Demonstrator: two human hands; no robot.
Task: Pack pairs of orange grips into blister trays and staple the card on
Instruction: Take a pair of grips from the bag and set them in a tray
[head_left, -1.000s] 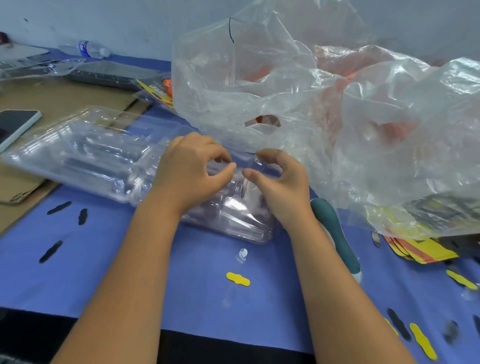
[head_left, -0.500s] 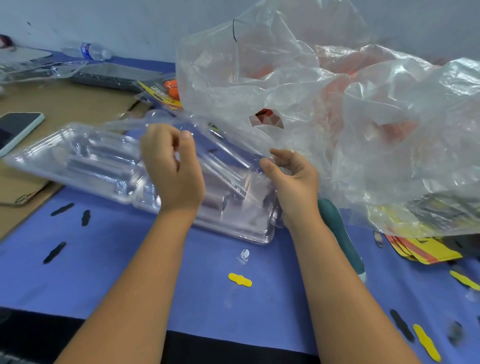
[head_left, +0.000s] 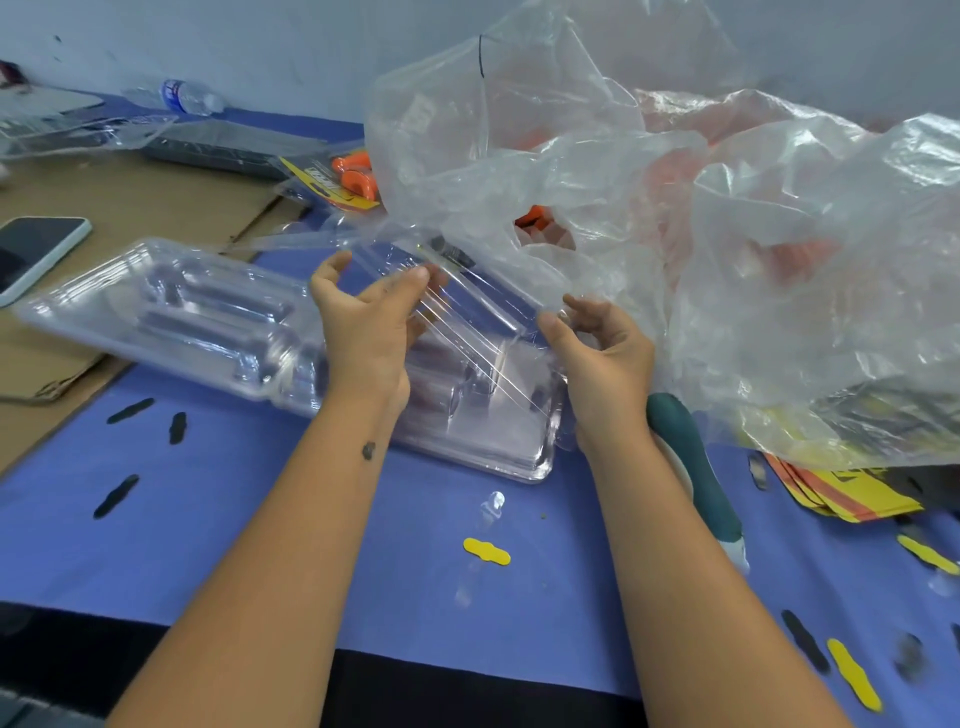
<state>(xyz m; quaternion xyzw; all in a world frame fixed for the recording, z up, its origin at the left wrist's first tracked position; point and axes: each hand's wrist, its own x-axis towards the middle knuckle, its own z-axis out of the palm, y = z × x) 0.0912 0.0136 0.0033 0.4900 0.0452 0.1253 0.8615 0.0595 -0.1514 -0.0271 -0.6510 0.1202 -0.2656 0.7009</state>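
left hand (head_left: 363, 332) grips lifted clear blister tray (head_left: 467, 301) | right hand (head_left: 597, 348) pinches its right edge | tray stack (head_left: 171, 317) lies below on blue bench (head_left: 260, 519) | plastic bag (head_left: 675, 234) of orange grips (head_left: 532, 218) behind

Hands: two, a left hand (head_left: 363, 332) and a right hand (head_left: 605, 358).
Blister trays: one lifted tray (head_left: 467, 312); a stack of trays (head_left: 171, 317) beneath it, number cannot be told.
Plastic bags: one large clear bag (head_left: 727, 234).
Orange grips: one packed pair (head_left: 353, 174); more inside the bag, uncountable.
Phones: one (head_left: 36, 254).
Water bottles: one (head_left: 189, 97).
Staplers: one, teal (head_left: 691, 467).
Yellow cards: one pile (head_left: 841, 493).
Yellow cut-outs: three, for instance (head_left: 485, 551).
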